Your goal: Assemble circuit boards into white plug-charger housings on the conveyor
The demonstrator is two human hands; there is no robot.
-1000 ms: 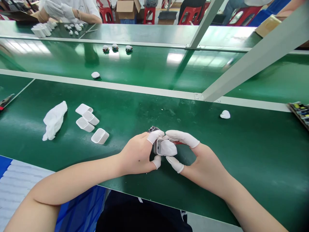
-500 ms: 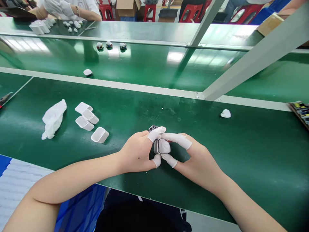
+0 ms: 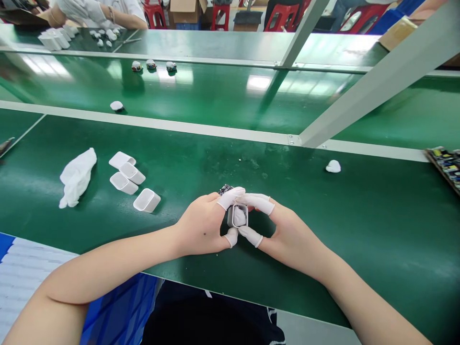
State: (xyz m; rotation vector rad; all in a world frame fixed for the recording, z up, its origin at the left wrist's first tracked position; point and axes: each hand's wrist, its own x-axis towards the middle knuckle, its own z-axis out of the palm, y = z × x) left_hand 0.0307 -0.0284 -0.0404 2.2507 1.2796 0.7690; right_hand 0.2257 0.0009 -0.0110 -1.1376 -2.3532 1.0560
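My left hand [image 3: 201, 220] wears white finger cots on thumb and forefinger and is closed on the left side of a small white plastic housing [image 3: 230, 218]. Its open end faces me, and a white rounded piece [image 3: 239, 216] sits inside the opening. A small dark circuit board [image 3: 225, 189] shows just beyond my left fingers; how it is attached is hidden. My right hand [image 3: 283, 223], also in finger cots, pinches the housing's rim from the right, forefinger on top and thumb below.
Several empty white housings [image 3: 146, 200] lie left of my hands, beside a crumpled white glove [image 3: 77, 177]. A white rounded piece [image 3: 333, 166] lies to the right. Beyond the rail, a green belt [image 3: 215, 96] carries small parts [image 3: 151, 64]. A slanted metal post [image 3: 359, 86] rises right. A co-worker's gloved hands [image 3: 86, 10] are opposite.
The white rounded piece has gone deeper into the housing, and my right fingers have closed in leftward. Parts on the belt have shifted left.
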